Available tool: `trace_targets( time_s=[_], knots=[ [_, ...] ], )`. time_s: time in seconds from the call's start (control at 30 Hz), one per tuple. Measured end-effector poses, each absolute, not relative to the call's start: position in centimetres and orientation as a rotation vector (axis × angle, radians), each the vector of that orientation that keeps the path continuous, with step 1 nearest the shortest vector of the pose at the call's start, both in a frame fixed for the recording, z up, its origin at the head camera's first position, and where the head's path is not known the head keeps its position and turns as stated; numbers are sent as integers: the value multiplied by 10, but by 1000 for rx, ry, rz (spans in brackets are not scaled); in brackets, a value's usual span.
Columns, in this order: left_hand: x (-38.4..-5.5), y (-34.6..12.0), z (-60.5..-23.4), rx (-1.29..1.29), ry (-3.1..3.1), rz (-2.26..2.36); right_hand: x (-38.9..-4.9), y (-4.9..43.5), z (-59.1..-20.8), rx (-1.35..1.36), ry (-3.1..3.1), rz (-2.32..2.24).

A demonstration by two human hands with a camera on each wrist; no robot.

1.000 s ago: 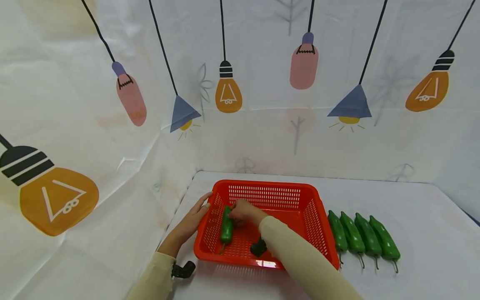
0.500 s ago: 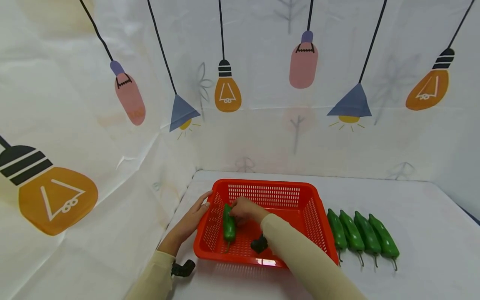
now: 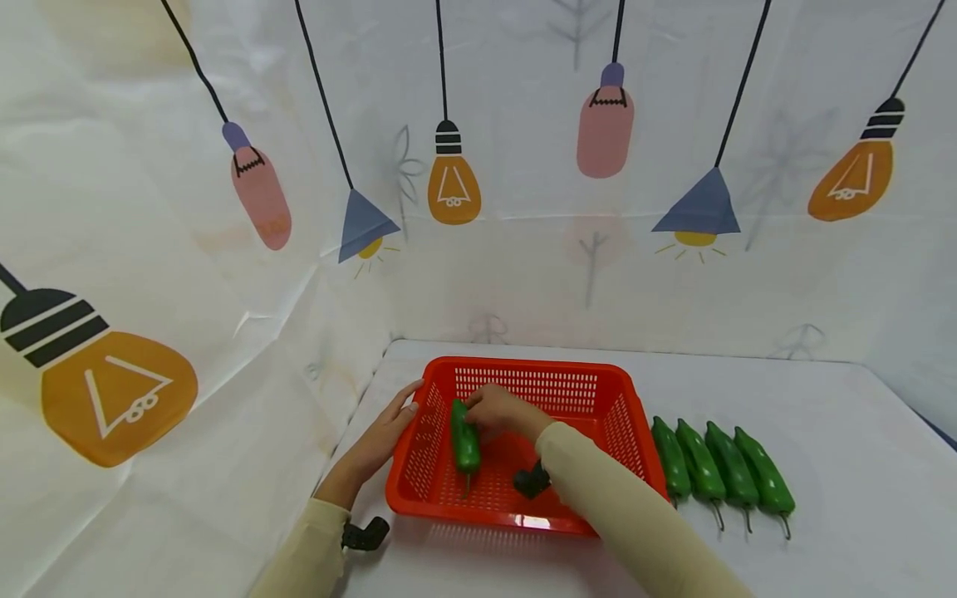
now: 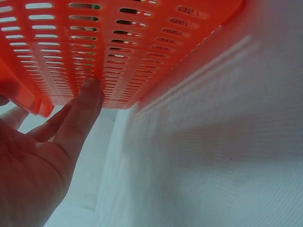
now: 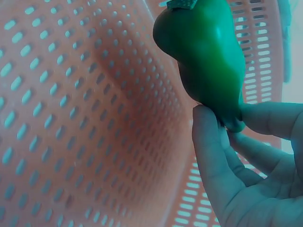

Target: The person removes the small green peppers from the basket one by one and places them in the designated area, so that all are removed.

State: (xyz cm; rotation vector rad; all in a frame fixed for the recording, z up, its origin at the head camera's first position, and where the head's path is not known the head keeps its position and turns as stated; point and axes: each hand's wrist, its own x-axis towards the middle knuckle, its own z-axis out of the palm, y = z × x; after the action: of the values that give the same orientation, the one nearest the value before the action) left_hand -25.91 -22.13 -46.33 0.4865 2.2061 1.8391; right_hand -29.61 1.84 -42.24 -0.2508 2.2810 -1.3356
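In the head view my right hand (image 3: 499, 411) is inside the red plastic basket (image 3: 538, 517), at its left part. It holds a long green chili pepper (image 3: 466, 444) near its far end. The right wrist view shows the fingertips and thumb pinching the narrow tip of the green chili pepper (image 5: 208, 52); its stem end points away from the hand. My left hand (image 3: 377, 444) rests at the basket's left rim. The left wrist view shows mostly straight fingers (image 4: 83, 111) of it against the outside of the slotted wall (image 4: 109, 56).
Several more green chili peppers (image 3: 736, 477) lie side by side on the white table (image 3: 837, 432), right of the basket, stems toward me. Behind and to the left hangs a white sheet (image 3: 516, 274) printed with lamps and bulbs.
My right hand and the chili pepper it holds have shifted to the right and slightly away from me within the basket. The left hand and the other chili peppers look unmoved.
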Motion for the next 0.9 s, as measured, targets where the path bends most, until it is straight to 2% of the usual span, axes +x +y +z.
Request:
trace_targets(
  time_s=[0.67, 0.9],
  knots=[
    [-262, -222, -465, 533, 2174, 1828, -288, 68, -398, -278, 2327, -1334],
    [-261, -221, -465, 468, 2173, 1857, -287, 82, -396, -274, 2358, -1311]
  ],
)
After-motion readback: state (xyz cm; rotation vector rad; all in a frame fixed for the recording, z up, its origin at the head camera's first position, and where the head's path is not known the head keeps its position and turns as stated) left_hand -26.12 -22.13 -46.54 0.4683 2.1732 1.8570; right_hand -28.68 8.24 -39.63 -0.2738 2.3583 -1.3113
